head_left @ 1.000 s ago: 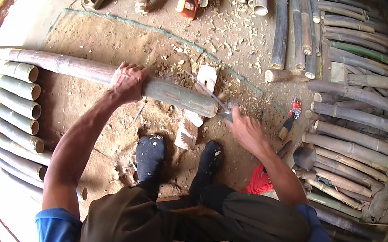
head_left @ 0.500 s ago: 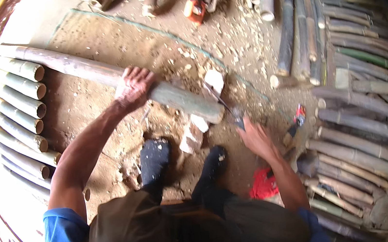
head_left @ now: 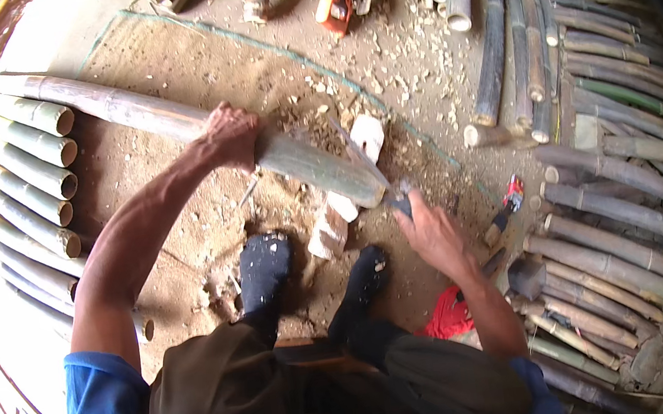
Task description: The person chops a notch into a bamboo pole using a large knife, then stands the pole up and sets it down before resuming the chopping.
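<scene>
- The left hand (head_left: 232, 136) curls over the bamboo pole (head_left: 305, 164), which crosses the mat (head_left: 179, 68) — near end close to its green edge.
- The right hand (head_left: 433, 234) grips a knife (head_left: 377, 173) — blade beside that end.

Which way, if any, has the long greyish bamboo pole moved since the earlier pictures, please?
No, neither way: the bamboo pole keeps its place relative to the rough white block beyond it.

bamboo pole (head_left: 310, 160): woody, smooth, faint sheen | knife blade (head_left: 364, 159): metal | trousers (head_left: 214, 394): matt cloth | white block (head_left: 368, 135): rough
</scene>
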Tool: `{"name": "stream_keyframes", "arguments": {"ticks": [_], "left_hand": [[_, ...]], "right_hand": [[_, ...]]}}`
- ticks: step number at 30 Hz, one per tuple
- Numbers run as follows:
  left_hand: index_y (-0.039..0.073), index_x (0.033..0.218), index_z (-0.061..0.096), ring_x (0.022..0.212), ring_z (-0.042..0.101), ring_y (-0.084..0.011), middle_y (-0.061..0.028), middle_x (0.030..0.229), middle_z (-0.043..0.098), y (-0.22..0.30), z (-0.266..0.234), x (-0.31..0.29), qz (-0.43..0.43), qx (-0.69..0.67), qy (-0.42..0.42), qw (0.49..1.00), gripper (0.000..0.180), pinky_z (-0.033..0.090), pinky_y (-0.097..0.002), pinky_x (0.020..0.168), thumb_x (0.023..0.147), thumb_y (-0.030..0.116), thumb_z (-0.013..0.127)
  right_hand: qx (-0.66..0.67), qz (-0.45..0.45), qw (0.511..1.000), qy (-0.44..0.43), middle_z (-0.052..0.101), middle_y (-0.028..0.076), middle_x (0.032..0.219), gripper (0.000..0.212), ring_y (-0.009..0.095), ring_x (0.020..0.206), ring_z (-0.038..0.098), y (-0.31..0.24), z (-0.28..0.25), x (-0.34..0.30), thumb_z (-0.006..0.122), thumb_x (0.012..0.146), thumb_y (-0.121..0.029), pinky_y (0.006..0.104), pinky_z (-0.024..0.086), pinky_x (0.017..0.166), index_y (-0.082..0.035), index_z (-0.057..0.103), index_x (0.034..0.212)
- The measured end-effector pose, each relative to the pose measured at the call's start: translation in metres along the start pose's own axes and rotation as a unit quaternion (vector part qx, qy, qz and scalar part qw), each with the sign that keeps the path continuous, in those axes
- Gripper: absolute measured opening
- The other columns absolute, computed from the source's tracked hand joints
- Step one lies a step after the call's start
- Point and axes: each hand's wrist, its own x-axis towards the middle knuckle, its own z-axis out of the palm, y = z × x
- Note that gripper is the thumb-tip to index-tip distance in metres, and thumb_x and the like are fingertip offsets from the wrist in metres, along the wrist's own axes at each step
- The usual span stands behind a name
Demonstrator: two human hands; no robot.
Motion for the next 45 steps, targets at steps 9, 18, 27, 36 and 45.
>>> {"name": "stream_keyframes", "arguments": {"ticks": [9, 18, 27, 36, 45], "left_hand": [[0.023, 0.121, 0.069, 0.083, 0.059, -0.0187, 0.0018, 0.086, 0.070, 0.014, 0.005, -0.007, 0.040, -0.039, 0.037, 0.998, 0.071, 0.047, -0.0378, 0.090, 0.055, 0.011, 0.091], [0.030, 0.122, 0.070, 0.087, 0.066, -0.0197, 0.0017, 0.094, 0.075, 0.020, -0.010, -0.020, 0.038, -0.079, 0.058, 0.994, 0.075, 0.049, -0.0444, 0.091, 0.054, 0.009, 0.094], [0.029, 0.128, 0.067, 0.089, 0.067, -0.0215, 0.0004, 0.096, 0.076, 0.004, 0.004, -0.009, 0.025, -0.090, 0.012, 0.996, 0.080, 0.053, -0.0413, 0.091, 0.054, 0.013, 0.095], [0.032, 0.130, 0.066, 0.083, 0.065, -0.0196, 0.0010, 0.093, 0.074, 0.016, 0.002, -0.002, 0.053, -0.036, 0.050, 0.997, 0.083, 0.052, -0.0396, 0.086, 0.055, 0.011, 0.093], [0.014, 0.093, 0.066, 0.087, 0.064, -0.0237, -0.0059, 0.090, 0.069, 0.011, 0.018, -0.021, 0.096, -0.033, 0.275, 0.956, 0.033, 0.048, -0.0441, 0.092, 0.065, 0.015, 0.083]], "right_hand": [[-0.012, -0.055, 0.996, 0.073, 0.072, 0.029, 0.088, 0.036, 0.046, 0.078, 0.074, 0.012, 0.025, -0.014, 0.062, 0.105, -0.026, 0.0517, 0.059, 0.064, 0.002, 0.048, 0.124], [0.132, -0.137, 0.968, 0.161, 0.071, 0.028, 0.085, 0.028, 0.047, 0.074, 0.073, -0.058, -0.045, -0.029, 0.063, 0.105, -0.022, 0.0538, 0.059, 0.067, 0.000, 0.049, 0.116], [0.011, -0.043, 0.997, 0.057, 0.071, 0.030, 0.086, 0.034, 0.048, 0.074, 0.072, -0.010, -0.002, -0.005, 0.063, 0.105, -0.024, 0.0544, 0.056, 0.060, 0.001, 0.050, 0.125], [-0.051, 0.036, 0.998, -0.014, 0.073, 0.029, 0.085, 0.032, 0.048, 0.079, 0.074, 0.033, 0.034, 0.000, 0.062, 0.106, -0.029, 0.0559, 0.057, 0.063, 0.000, 0.051, 0.116], [0.151, -0.141, 0.957, 0.204, 0.072, 0.024, 0.084, 0.032, 0.045, 0.075, 0.073, -0.032, -0.035, -0.030, 0.070, 0.102, -0.023, 0.0498, 0.058, 0.061, 0.001, 0.054, 0.118]]}}
